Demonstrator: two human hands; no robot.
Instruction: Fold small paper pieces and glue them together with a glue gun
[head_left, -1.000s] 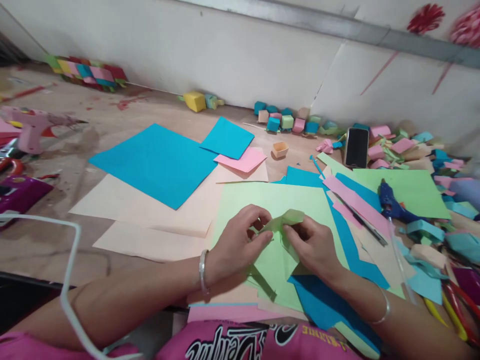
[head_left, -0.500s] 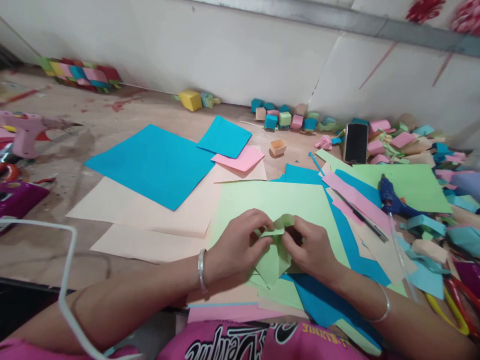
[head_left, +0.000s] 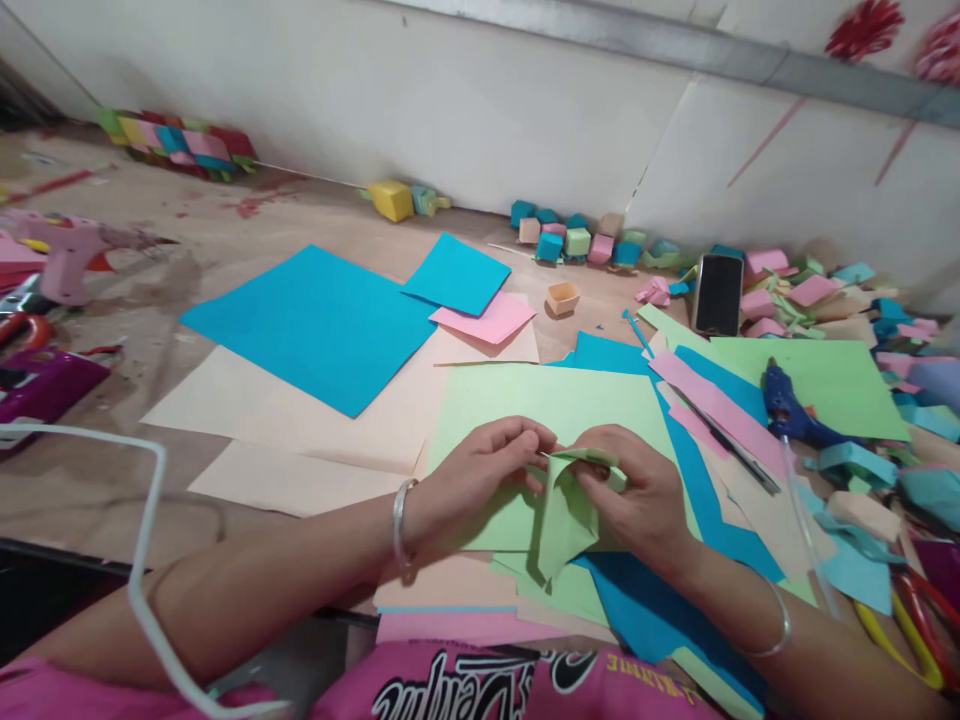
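Observation:
A partly folded piece of light green paper (head_left: 566,515) hangs with its point down between my hands. My right hand (head_left: 637,490) pinches its upper folded edge between thumb and fingers. At the paper's upper left corner, my left hand (head_left: 495,465) is closed, thumb against the fingers, at the edge of the fold; its fingertips partly hide the spot. Beneath both hands lies a larger light green sheet (head_left: 517,395), on top of blue, peach and pink papers.
A large blue sheet (head_left: 315,325) lies on peach paper at left. Pink glue gun (head_left: 71,255) and purple tool (head_left: 49,400) are far left. At right are a pen (head_left: 739,450), blue glue gun (head_left: 795,405), phone (head_left: 718,295), scissors (head_left: 911,625) and folded paper pieces. Small paper boxes (head_left: 577,240) line the wall.
The green paper has turned and shifted slightly right. My right hand now grips more of its top fold, while my left fingers have moved to the paper's edge.

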